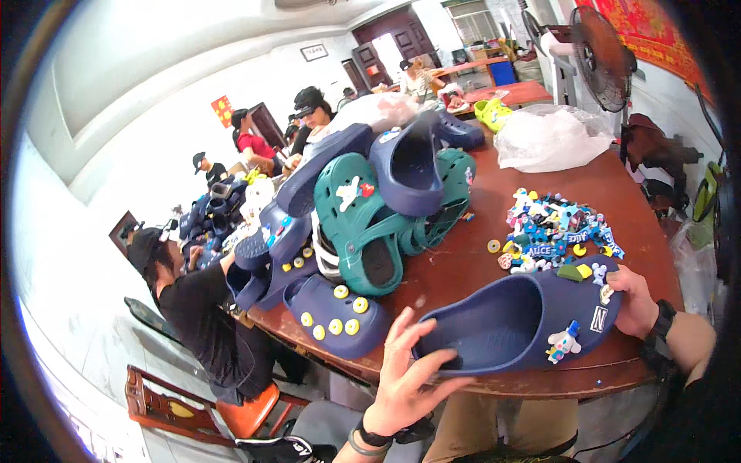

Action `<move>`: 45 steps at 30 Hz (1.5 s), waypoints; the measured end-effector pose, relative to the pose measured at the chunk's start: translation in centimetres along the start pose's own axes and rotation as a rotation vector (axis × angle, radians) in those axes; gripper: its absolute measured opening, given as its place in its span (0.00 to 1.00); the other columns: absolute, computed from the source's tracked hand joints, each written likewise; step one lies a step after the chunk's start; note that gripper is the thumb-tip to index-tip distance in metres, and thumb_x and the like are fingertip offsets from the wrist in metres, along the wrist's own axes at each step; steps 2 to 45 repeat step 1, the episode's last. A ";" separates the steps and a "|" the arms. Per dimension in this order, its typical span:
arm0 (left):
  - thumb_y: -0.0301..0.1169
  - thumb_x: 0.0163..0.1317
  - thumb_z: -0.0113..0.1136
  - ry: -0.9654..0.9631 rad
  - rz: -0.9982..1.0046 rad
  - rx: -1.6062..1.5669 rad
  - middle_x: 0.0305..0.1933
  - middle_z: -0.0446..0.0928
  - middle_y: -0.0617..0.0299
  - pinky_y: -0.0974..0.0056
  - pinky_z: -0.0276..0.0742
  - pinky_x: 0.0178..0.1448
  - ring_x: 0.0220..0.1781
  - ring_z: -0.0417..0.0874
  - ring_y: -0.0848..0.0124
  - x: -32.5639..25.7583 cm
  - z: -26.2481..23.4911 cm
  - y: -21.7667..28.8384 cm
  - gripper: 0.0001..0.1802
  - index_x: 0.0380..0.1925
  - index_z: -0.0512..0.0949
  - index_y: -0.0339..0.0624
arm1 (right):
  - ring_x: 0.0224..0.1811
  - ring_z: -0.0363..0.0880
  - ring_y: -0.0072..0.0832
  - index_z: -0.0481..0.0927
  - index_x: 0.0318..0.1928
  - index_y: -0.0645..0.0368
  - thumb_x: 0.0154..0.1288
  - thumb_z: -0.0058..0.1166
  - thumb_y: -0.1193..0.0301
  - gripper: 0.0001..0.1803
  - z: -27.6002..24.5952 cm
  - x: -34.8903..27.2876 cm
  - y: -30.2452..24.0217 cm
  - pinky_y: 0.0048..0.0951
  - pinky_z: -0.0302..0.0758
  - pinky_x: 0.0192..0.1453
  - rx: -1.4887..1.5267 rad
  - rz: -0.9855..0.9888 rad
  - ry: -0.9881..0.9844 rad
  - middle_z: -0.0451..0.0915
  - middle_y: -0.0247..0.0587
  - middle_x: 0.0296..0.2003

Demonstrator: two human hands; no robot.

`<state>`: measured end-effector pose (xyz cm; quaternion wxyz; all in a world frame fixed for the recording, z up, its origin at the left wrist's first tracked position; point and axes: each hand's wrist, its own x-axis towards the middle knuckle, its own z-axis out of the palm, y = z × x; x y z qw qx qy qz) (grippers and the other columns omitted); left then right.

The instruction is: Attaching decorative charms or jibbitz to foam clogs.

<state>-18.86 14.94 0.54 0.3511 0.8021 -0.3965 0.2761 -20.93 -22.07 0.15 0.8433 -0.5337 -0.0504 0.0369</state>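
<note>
A navy clog (478, 332) lies on its side low in front of me, its opening toward the left. Charms sit on its toe: a white puppy-like figure (564, 343), a black-and-white letter tile (598, 319) and several small pieces by the toe tip. My right hand (634, 302) grips the toe end, thumb on top. At the heel end my left hand (413, 363) has its fingers spread, the fingertips at the rim; whether they touch it I cannot tell. Beyond the clog lies a heap of small colourful charms (552, 231).
Navy clogs and a green clog (347, 201) are piled at the left of the red-brown table (455, 266); a navy clog with yellow charms (337, 320) is nearest. A clear plastic bag (552, 143) lies behind. A black-clad person (201, 309) sits at left, near a wooden chair (174, 409).
</note>
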 end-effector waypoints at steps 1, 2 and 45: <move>0.34 0.32 0.86 -0.084 0.042 -0.078 0.66 0.67 0.49 0.41 0.61 0.74 0.75 0.58 0.42 -0.1 -0.3 -0.9 0.30 0.40 0.84 0.45 | 0.54 0.81 0.35 0.72 0.62 0.64 0.59 0.52 0.62 0.31 -0.1 0.1 0.0 0.38 0.74 0.63 0.010 -0.010 -0.042 0.81 0.46 0.54; 0.34 0.32 0.86 -0.084 0.042 -0.078 0.66 0.67 0.49 0.41 0.61 0.74 0.75 0.58 0.42 -0.1 -0.3 -0.9 0.30 0.40 0.84 0.45 | 0.54 0.81 0.35 0.72 0.62 0.64 0.59 0.52 0.62 0.31 -0.1 0.1 0.0 0.38 0.74 0.63 0.010 -0.010 -0.042 0.81 0.46 0.54; 0.34 0.32 0.86 -0.084 0.042 -0.078 0.66 0.67 0.49 0.41 0.61 0.74 0.75 0.58 0.42 -0.1 -0.3 -0.9 0.30 0.40 0.84 0.45 | 0.54 0.81 0.35 0.72 0.62 0.64 0.59 0.52 0.62 0.31 -0.1 0.1 0.0 0.38 0.74 0.63 0.010 -0.010 -0.042 0.81 0.46 0.54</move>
